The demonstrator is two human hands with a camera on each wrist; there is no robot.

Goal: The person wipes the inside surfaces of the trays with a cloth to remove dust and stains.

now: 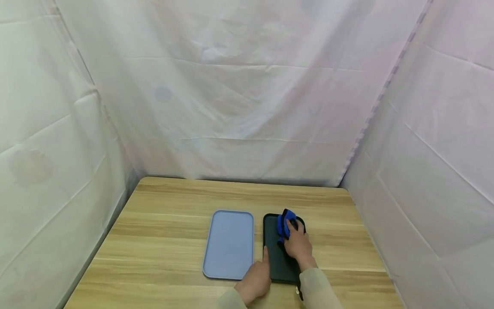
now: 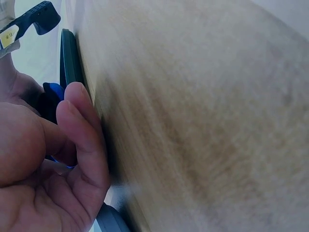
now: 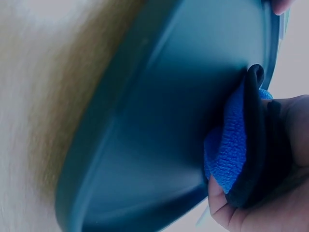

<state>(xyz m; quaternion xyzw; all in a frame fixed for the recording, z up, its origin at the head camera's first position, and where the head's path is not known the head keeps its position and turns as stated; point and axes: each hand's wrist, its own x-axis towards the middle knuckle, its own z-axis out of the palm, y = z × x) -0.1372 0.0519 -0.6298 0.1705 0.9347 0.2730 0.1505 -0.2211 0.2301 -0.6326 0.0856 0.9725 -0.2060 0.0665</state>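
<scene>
A dark green tray [image 1: 279,265] lies flat on the wooden table, right of a light blue tray [image 1: 231,244]. My right hand [image 1: 299,245] grips a bunched blue cloth with black edging [image 1: 284,223] against the far part of the green tray. In the right wrist view, thumb and fingers hold the folded cloth [image 3: 234,142] on the tray's inner surface. My left hand [image 1: 256,278] touches the green tray's left rim with a straight index finger. Its other fingers curl loosely in the left wrist view, with nothing seen inside them.
The wooden table [image 1: 162,240] extends around both trays. White fabric walls [image 1: 247,107] stand at the back and along both sides. A short dark strap [image 1: 299,292] hangs by the right wrist.
</scene>
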